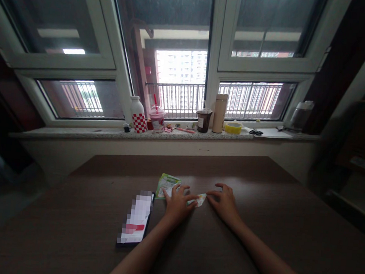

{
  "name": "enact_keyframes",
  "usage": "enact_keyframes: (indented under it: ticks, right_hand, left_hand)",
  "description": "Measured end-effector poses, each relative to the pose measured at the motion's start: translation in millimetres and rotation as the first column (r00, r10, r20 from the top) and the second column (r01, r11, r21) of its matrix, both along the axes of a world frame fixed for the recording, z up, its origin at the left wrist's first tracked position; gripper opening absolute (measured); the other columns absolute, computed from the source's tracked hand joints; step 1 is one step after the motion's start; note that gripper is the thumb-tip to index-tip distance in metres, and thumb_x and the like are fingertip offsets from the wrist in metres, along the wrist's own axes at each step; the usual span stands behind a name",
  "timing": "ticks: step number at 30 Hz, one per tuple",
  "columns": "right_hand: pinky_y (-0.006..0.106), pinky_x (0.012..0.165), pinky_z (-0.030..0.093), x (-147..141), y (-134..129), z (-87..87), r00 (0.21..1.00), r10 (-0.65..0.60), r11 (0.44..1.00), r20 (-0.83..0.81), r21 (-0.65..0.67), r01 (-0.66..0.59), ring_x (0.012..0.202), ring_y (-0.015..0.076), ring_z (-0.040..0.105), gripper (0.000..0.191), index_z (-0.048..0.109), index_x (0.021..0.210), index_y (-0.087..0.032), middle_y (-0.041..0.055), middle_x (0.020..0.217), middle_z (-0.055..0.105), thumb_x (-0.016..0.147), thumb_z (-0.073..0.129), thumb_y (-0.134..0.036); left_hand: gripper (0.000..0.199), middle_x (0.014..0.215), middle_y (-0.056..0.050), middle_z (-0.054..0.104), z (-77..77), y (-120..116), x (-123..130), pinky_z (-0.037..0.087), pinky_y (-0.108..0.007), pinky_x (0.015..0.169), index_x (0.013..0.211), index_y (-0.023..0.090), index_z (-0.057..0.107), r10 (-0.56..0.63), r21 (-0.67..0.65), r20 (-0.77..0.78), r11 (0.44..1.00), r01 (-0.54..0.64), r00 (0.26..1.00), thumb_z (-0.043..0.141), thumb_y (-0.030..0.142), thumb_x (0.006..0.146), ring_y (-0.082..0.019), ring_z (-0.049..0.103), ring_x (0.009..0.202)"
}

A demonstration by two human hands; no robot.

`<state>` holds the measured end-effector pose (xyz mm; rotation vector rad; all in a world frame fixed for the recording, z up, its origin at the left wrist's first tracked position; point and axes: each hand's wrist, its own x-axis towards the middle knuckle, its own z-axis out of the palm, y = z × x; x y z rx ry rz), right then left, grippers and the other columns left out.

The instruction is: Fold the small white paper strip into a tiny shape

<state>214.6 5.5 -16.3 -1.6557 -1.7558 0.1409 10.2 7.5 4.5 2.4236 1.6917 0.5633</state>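
My left hand [178, 204] lies on the table with its fingers spread. Its thumb side and fingertips rest by a small white piece of paper [201, 200] with coloured print, while its other fingers reach over a green-and-white printed card [167, 183]. The hand covers part of both. My right hand [225, 202] is at the paper's right end, thumb and index finger closed on its corner, the other fingers loosely curled. Left of my left forearm lies a phone [137, 219] with its screen lit and blurred.
Everything lies on a dark brown table [262, 183]. Beyond it, a stone windowsill [111, 135] carries a checked bottle [139, 117], a pink drink cup [157, 119], a dark drink cup [204, 121], a tan flask [219, 114], yellow tape [233, 128] and scissors [256, 132].
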Motion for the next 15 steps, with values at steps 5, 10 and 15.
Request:
enact_keyframes:
  ticks: [5, 10, 15]
  right_hand:
    - [0.040, 0.096, 0.040, -6, -2, 5.6, 0.999, -0.019, 0.999, 0.039, -0.032, 0.020, 0.114, 0.0282, 0.046, 0.014, 0.077, 0.087, -0.029, 0.0097, 0.117, 0.057, 0.079, 0.068, -0.036]
    - [0.039, 0.092, 0.041, -11, -2, 10.6, 0.996, -0.052, 0.996, 0.073, -0.063, 0.057, 0.111, 0.0275, 0.048, 0.014, 0.076, 0.080, -0.027, 0.0093, 0.111, 0.057, 0.080, 0.066, -0.037]
    - [0.038, 0.090, 0.040, -12, -2, 12.5, 0.995, -0.063, 0.994, 0.074, -0.080, 0.069, 0.109, 0.0269, 0.048, 0.014, 0.075, 0.081, -0.027, 0.0081, 0.108, 0.058, 0.077, 0.068, -0.039]
  left_hand:
    - [0.023, 0.140, 0.006, 0.051, 0.0, -1, 0, -0.008, -0.076, 0.104, 0.106, 0.053, 0.067, 0.000, 0.000, 0.018, 1.000, 0.000, 1.000, 0.058, 0.050, 0.085, -0.032, 0.029, 0.136]
    - [0.022, 0.139, 0.005, 0.051, 0.3, -1, 0, -0.006, -0.077, 0.103, 0.106, 0.054, 0.067, 0.012, -0.003, 0.016, 1.000, -0.012, 1.000, 0.060, 0.051, 0.084, -0.032, 0.029, 0.136]
    - [0.022, 0.139, 0.006, 0.051, -1.5, 1, 0, -0.004, -0.078, 0.103, 0.105, 0.055, 0.066, 0.022, 0.007, 0.000, 1.000, -0.022, 1.000, 0.059, 0.052, 0.084, -0.032, 0.030, 0.136]
